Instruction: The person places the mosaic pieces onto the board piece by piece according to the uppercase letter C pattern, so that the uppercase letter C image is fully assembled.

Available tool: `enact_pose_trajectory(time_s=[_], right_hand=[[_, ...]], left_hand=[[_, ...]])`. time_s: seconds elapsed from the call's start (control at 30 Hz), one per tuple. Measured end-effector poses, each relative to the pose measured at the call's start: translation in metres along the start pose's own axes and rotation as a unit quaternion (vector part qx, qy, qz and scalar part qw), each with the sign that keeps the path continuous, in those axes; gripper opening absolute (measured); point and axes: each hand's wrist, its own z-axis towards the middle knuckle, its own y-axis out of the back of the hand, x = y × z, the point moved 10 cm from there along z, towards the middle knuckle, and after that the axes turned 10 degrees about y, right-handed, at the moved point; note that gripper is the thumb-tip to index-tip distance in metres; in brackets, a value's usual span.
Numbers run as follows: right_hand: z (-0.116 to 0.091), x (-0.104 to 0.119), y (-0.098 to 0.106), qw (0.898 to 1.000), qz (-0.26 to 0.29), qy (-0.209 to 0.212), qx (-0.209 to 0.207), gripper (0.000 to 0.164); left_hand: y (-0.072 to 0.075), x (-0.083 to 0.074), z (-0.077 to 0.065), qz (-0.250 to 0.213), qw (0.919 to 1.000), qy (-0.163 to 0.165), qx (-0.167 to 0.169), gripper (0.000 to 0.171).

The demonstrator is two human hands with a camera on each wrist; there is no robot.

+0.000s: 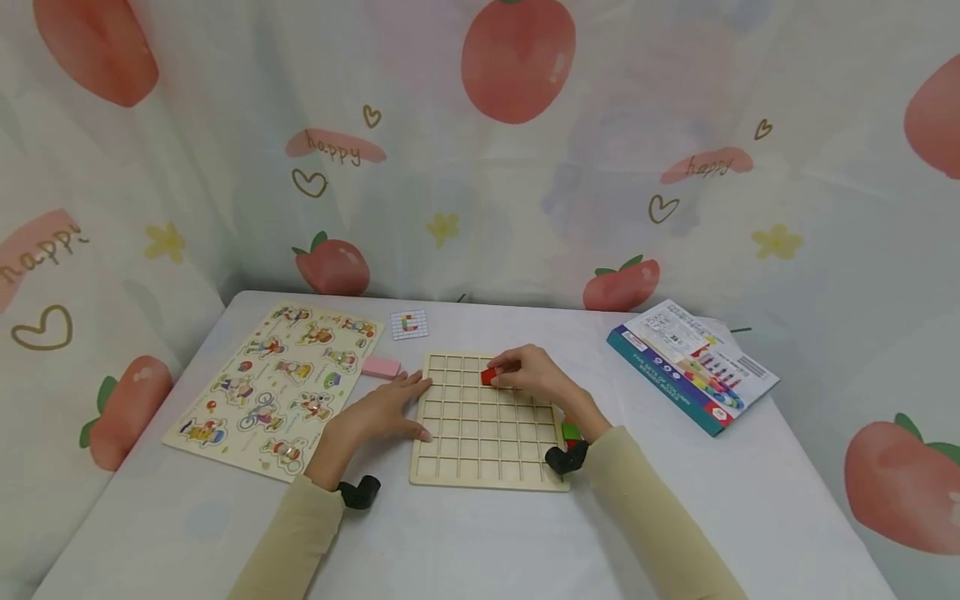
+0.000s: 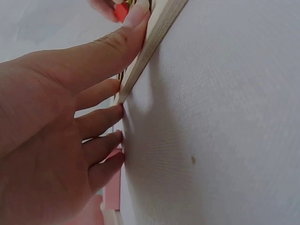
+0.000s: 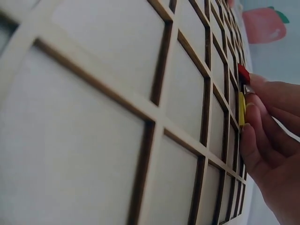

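A pale wooden grid board (image 1: pixel 480 425) with square cells lies on the table. Over its far part, my right hand (image 1: pixel 536 372) pinches a red block (image 1: pixel 489 377) between thumb and fingers. In the right wrist view a yellow block (image 3: pixel 242 108) shows beside the red block (image 3: pixel 243 74), right at the fingertips; the head view hides it behind the hand. My left hand (image 1: pixel 378 412) lies at the board's left edge with fingers spread. Its thumb (image 2: pixel 133 28) rests on the board's rim, the other fingers reaching along the side.
A pink block (image 1: pixel 381 367) lies by the left fingers, near a picture puzzle board (image 1: pixel 255 396). Behind the grid is a small pattern card (image 1: pixel 409 324). Green and red blocks (image 1: pixel 572 432) sit under my right wrist. A box (image 1: pixel 693 367) stands at the right.
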Motion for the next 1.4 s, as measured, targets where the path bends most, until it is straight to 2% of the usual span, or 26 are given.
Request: enact_pose_trajectory(time_s=[0.27, 0.5, 0.73, 1.07, 1.4], right_hand=[[0.004, 0.000, -0.002, 1.000, -0.014, 0.008, 0.009, 0.030], [0.005, 0.005, -0.003, 0.999, -0.037, 0.028, 0.015, 0.028], [0.001, 0.004, -0.001, 0.999, -0.031, 0.031, 0.013, 0.026], [-0.021, -0.002, 0.012, 0.999, -0.046, 0.009, -0.005, 0.023], [-0.052, -0.014, 0.040, 0.998, -0.056, -0.013, -0.027, 0.025]], left_hand=[[0.000, 0.000, -0.001, 0.009, 0.9999, -0.012, 0.005, 0.094], [-0.001, -0.001, -0.001, 0.013, 0.9998, -0.011, 0.008, 0.095], [-0.001, 0.001, -0.001, 0.016, 0.9997, -0.006, 0.017, 0.094], [-0.003, -0.001, -0.002, 0.024, 0.9996, -0.007, 0.017, 0.095], [0.000, 0.002, 0.001, 0.008, 0.9997, -0.018, 0.015, 0.097]])
